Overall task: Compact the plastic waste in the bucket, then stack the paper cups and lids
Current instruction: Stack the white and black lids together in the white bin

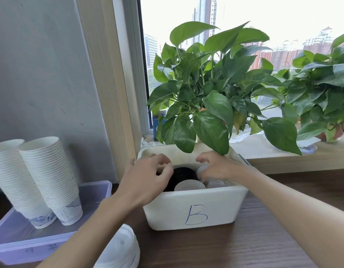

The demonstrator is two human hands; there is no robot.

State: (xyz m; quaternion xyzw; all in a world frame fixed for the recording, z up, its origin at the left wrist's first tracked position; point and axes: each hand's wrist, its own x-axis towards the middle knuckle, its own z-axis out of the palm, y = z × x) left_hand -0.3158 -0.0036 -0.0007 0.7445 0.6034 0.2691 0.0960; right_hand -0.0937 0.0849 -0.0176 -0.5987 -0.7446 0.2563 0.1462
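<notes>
Head view: both reach into the bucket [194, 206]

Marked B, it sits mid-desk [273, 238]. Left hand [148, 176] curls over a black item [184, 175] inside; whether it grips is unclear. Right hand [215, 167] curls round plastic [215, 183]. Stacked cups [49, 180] stand left, lids [121, 248] near.

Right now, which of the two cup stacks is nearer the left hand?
The right stack: it stands between the other stack, which sits at the picture's left edge, and the left hand at the bin.
</notes>
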